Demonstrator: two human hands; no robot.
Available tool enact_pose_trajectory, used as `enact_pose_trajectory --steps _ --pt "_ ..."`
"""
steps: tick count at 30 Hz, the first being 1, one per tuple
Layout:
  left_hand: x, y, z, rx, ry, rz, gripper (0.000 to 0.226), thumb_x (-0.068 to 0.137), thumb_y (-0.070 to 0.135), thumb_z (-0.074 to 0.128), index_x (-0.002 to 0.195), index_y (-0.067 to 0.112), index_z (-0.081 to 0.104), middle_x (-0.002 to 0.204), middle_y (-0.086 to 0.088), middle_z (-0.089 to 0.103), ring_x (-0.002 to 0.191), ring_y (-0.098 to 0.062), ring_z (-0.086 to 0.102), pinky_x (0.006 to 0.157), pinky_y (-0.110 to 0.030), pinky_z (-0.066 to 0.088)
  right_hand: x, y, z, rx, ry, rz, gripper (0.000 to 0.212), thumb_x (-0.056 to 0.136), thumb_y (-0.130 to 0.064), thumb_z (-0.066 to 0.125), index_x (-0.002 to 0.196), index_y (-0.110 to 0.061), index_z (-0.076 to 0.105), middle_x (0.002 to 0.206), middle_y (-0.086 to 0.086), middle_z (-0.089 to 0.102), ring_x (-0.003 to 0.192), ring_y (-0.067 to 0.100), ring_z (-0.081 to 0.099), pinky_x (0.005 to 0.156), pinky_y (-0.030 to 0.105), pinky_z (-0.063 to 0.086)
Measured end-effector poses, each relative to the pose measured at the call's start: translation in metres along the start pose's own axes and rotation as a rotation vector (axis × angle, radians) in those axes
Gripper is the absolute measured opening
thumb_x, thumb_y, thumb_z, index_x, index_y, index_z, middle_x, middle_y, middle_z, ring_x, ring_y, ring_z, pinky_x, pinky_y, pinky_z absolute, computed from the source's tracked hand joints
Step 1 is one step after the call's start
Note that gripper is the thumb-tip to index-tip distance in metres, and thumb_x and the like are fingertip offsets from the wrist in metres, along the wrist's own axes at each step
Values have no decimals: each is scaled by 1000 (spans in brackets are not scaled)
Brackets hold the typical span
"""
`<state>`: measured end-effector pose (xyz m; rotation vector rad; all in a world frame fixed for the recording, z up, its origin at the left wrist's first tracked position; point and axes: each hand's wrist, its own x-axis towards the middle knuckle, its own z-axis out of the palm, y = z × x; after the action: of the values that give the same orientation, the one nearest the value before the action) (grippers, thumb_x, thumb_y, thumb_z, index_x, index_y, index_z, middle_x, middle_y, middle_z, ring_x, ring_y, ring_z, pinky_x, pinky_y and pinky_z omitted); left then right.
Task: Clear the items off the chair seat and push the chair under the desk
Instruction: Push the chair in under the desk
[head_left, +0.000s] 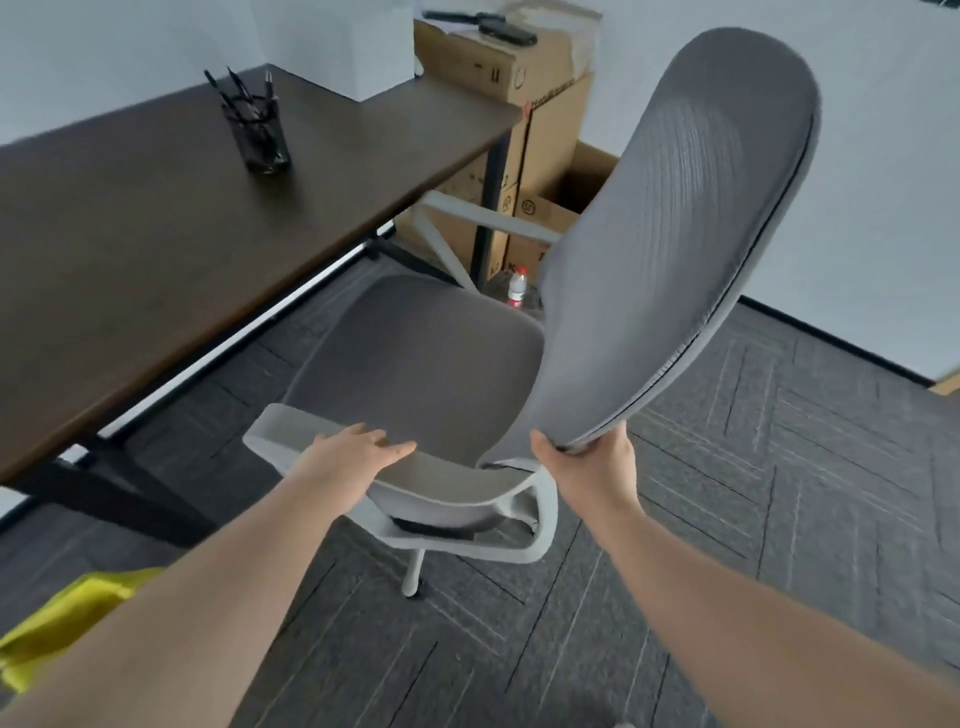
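Dark tabletop (156, 218) on the left w/ a pen cup (258, 136) standing on it. Grey chair (415, 358) sits just beside the tabletop edge, not under it, seat bare. Left hand (358, 449) lies flat, fingers spread, on the near armrest (291, 431). Right hand (589, 465) is clamped on the backrest (675, 234) edge. Boxes (540, 124) and a bottle (517, 286) behind.

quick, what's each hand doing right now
Left hand: open, resting flat on the chair armrest.
Right hand: closed, gripping the chair backrest at its lower edge.
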<state>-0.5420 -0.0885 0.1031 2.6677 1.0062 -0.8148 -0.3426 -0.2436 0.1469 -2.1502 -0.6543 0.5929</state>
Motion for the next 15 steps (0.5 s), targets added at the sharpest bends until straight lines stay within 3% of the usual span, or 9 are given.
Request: enact_pose_trajectory --steps 3,6,10,15 --pt "1 -14 -2 4 4 17 96 84 -19 41 148 43 7 160 -1 17 149 -23 10 113 -46 33 -3 -3 10 -56 -10 -49 73 67 -39 82 123 -14 43 99 -7 52 91 11 46 78 24 40" --pt "3 -26 -1 23 2 16 97 84 -19 43 148 43 5 160 0 17 149 -22 8 113 -44 35 -6 -7 18 -37 -25 -65 79 63 -40 85 124 -13 43 100 -8 53 92 9 47 78 21 41" --pt "4 -36 2 29 24 -3 101 83 -19 45 148 44 0 161 -2 12 149 -23 4 110 -41 39 -6 -13 28 19 -40 -26 71 66 -36 84 120 -9 47 85 -13 55 83 8 51 56 2 34" --pt "6 -47 16 20 84 -58 103 82 -19 45 148 44 -3 162 -3 4 149 -25 4 103 -39 47 -6 -22 41 49 -73 3 69 67 -37 84 117 -9 46 89 -9 57 86 9 52 74 18 41"
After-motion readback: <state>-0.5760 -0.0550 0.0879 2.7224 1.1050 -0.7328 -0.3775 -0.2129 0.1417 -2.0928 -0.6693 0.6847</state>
